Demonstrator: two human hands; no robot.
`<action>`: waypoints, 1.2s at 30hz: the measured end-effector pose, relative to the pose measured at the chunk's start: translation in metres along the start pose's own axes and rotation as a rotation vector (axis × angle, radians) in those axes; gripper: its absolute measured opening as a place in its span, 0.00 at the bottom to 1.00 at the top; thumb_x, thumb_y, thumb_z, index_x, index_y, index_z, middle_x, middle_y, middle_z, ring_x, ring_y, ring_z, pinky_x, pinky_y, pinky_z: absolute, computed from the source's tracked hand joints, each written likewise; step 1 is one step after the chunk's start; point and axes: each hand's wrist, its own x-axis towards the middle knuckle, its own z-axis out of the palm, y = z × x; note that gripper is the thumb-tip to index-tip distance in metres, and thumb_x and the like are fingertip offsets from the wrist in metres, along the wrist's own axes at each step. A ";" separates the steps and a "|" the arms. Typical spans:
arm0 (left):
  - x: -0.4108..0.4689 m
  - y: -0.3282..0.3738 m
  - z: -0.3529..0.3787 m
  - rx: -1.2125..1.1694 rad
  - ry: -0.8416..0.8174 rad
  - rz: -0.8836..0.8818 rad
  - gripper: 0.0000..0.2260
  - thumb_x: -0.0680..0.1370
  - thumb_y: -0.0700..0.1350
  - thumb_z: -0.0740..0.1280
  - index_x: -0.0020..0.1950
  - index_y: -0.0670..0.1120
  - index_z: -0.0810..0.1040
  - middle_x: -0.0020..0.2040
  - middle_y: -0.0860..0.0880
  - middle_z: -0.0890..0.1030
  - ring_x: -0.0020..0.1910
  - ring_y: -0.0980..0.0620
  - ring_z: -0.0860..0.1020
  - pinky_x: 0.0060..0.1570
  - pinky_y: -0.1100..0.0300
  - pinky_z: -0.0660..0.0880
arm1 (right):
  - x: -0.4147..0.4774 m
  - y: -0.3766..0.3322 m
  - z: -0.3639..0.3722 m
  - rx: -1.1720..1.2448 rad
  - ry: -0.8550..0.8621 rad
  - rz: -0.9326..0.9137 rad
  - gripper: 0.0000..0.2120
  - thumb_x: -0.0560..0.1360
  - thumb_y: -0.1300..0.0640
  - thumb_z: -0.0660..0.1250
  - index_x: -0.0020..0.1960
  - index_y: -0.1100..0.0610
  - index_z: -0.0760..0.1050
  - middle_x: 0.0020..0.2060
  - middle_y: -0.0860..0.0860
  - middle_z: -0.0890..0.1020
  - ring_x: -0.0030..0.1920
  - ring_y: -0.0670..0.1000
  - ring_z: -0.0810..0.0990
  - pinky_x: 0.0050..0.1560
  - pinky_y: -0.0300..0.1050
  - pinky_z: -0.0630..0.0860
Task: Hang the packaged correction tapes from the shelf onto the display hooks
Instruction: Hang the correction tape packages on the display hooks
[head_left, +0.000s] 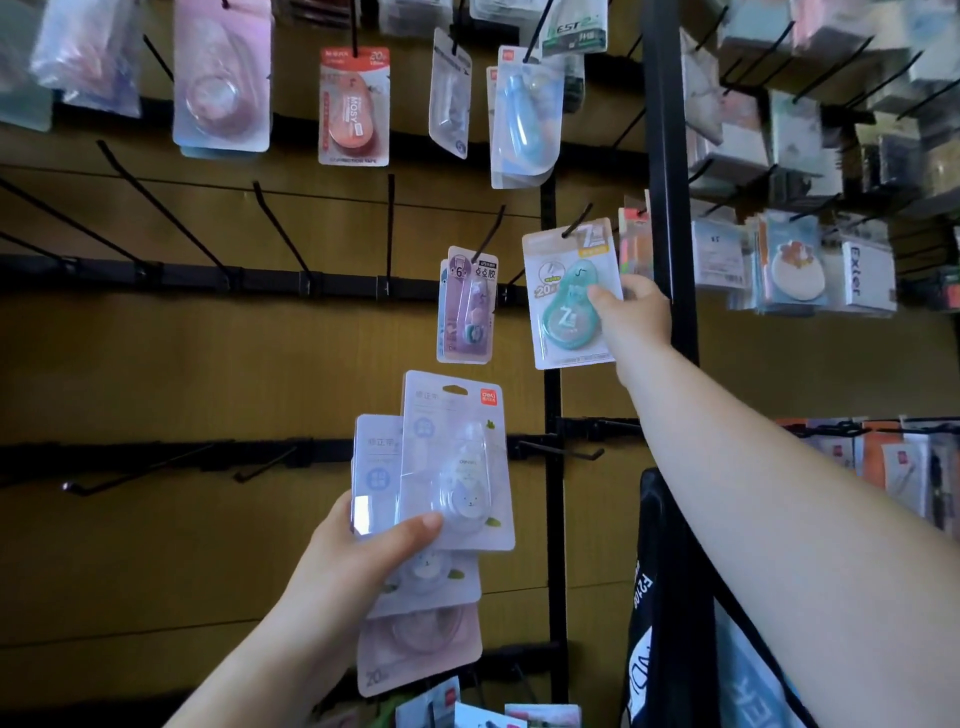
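From the head camera, the right hand (631, 312) reaches up to the wooden display wall and pinches the right edge of a teal correction tape pack (566, 296), thumb on its front. The pack's top meets a black hook (577, 224); whether the hook passes through the hang hole I cannot tell. Just left of it, a purple pack (467, 306) hangs on the next hook. The left hand (363, 551) is lower, gripping a fanned stack of packs (452, 462), thumb across the front white one. Above hang an orange pack (354, 106) and a blue pack (524, 114). More black hooks (280, 228) jut from rails at left.
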 end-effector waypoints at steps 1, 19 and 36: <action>0.001 0.000 0.000 0.005 0.004 -0.001 0.26 0.60 0.48 0.77 0.56 0.48 0.75 0.46 0.45 0.84 0.40 0.46 0.84 0.34 0.57 0.78 | 0.002 0.002 0.003 -0.073 0.019 -0.028 0.15 0.78 0.56 0.60 0.63 0.57 0.70 0.62 0.54 0.76 0.59 0.52 0.77 0.41 0.39 0.73; 0.015 -0.012 -0.011 -0.087 -0.016 0.022 0.23 0.59 0.48 0.71 0.54 0.48 0.75 0.42 0.48 0.86 0.35 0.51 0.84 0.31 0.60 0.77 | 0.006 0.032 0.026 -0.441 0.016 0.025 0.24 0.77 0.55 0.59 0.70 0.58 0.57 0.66 0.57 0.71 0.61 0.59 0.74 0.58 0.53 0.75; 0.002 -0.032 0.008 -0.075 -0.047 0.041 0.20 0.63 0.49 0.70 0.54 0.50 0.76 0.44 0.48 0.86 0.39 0.50 0.84 0.33 0.59 0.79 | -0.135 0.060 -0.004 0.043 -0.598 0.315 0.08 0.77 0.53 0.60 0.41 0.52 0.74 0.44 0.49 0.80 0.50 0.52 0.79 0.58 0.52 0.74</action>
